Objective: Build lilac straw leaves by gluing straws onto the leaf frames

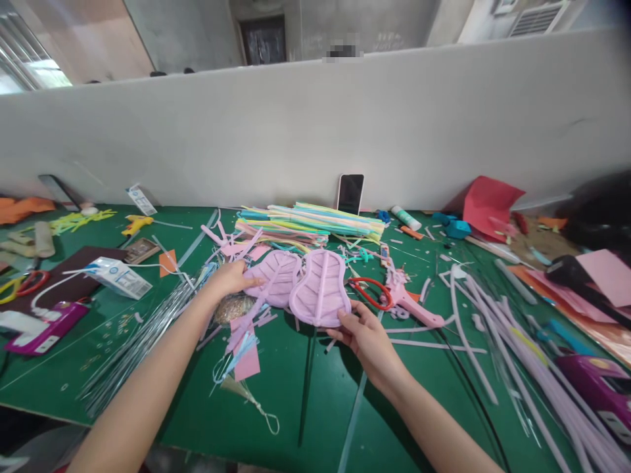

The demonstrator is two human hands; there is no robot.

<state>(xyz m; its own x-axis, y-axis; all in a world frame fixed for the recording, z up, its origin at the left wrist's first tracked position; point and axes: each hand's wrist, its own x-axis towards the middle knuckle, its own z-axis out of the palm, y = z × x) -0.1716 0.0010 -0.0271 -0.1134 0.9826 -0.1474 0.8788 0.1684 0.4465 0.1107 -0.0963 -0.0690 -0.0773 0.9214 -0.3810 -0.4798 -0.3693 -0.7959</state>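
Two lilac leaf shapes with raised veins are held side by side above the green table. My left hand (231,278) reaches in from the left and pinches the outer edge of the left lilac leaf (277,270). My right hand (362,335) grips the lower right edge of the right lilac leaf (320,289), thumb on top. The right leaf overlaps the left one's edge. A thin dark line, wire or shadow, runs down below the right leaf. Red-handled scissors (372,292) and a pink glue gun (411,305) lie just right of the leaves.
Pastel strips (310,223) are piled behind, before a propped phone (350,194). Silver wires (142,348) lie left, lilac strips (532,368) right. Purple power strips (54,328) stand at both sides, one near a milk carton (118,276). A grey partition (296,131) closes the back.
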